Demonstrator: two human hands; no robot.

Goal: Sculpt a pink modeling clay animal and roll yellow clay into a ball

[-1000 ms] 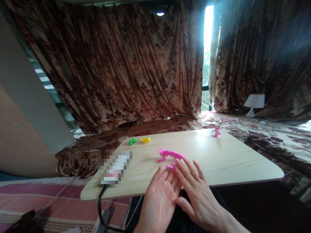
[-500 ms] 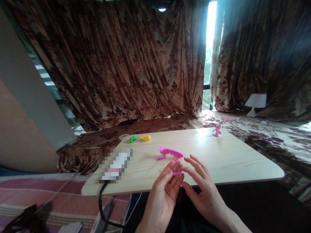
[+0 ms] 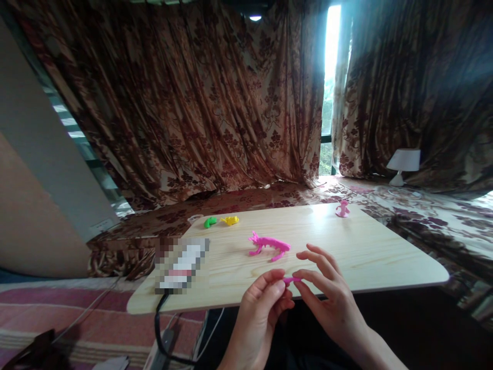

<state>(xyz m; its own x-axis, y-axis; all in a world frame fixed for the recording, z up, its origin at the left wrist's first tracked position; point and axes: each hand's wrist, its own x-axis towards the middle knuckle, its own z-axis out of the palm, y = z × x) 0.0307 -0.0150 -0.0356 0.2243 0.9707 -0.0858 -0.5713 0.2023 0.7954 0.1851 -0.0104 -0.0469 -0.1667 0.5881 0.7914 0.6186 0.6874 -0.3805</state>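
Both my hands meet just over the near edge of a light wooden table (image 3: 365, 257). A small pink piece (image 3: 291, 280) is pinched between the fingertips of my left hand (image 3: 262, 308) and my right hand (image 3: 327, 298). My left fingers are curled, my right fingers partly spread with thumb and forefinger on the piece. Just beyond my hands a pink toy animal (image 3: 268, 244) stands on the table.
A green toy (image 3: 210, 222) and a yellow toy (image 3: 230, 220) lie at the table's far left, a pink figure (image 3: 342, 208) at the far right. A blurred-out flat device (image 3: 181, 264) with a black cable lies at the left. Patterned curtains and a white lamp (image 3: 402, 164) stand behind.
My hands have drawn back from the pink toy animal toward me. The flat fingers have curled, and the small pink piece is now pinched between both hands.
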